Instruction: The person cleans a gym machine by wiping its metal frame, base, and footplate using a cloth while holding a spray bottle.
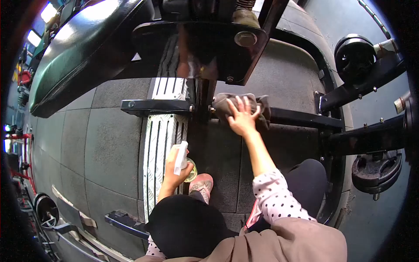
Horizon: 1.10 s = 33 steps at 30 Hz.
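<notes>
Grey-brown cloth (221, 105) bunched on black crossbeam (301, 118), at beam's end beside upright post (201, 98). Right hand (241, 117) unclenched, fingers splayed over cloth, palm down. Left hand (173, 168) wrapped around spray bottle (180, 158), over edge of ridged metal footplate (156, 144). Step in hand looks like wiping beam. Any slide along beam calls for even pressure, cloth kept under palm, bottle held clear.

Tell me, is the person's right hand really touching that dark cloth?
Touching. The head view shows the right hand on top of the dark cloth, its spread fingers lying across the fabric.
</notes>
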Each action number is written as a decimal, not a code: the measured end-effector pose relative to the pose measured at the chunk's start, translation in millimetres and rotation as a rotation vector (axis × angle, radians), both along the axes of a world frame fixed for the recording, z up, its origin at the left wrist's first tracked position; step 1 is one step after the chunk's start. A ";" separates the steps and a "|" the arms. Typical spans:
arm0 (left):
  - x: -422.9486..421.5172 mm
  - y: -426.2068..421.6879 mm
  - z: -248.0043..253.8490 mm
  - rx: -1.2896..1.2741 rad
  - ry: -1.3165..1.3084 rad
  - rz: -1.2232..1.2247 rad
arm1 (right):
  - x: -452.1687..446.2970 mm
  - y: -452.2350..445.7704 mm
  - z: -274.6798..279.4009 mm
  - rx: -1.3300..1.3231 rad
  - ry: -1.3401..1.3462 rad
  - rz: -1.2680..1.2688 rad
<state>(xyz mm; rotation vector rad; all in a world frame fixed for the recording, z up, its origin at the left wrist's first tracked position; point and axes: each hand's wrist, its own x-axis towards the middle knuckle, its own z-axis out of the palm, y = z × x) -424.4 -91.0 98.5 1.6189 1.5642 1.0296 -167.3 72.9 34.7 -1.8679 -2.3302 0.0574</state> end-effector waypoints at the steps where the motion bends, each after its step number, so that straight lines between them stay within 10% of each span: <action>1: 1.1 2.1 -0.4 -0.007 -0.008 -0.007 | -12.4 0.5 -6.0 0.125 0.029 -0.006; 16: 2.7 0.2 -6.2 -0.018 -0.065 0.014 | -34.3 82.4 13.6 -0.488 0.082 -0.183; 23: -0.5 5.2 -7.4 -0.071 -0.054 0.016 | -28.7 24.6 -15.9 0.110 -0.035 0.061; 33: 6.7 5.9 -3.4 -0.035 -0.040 0.023 | -21.2 81.5 5.3 -0.335 0.024 0.033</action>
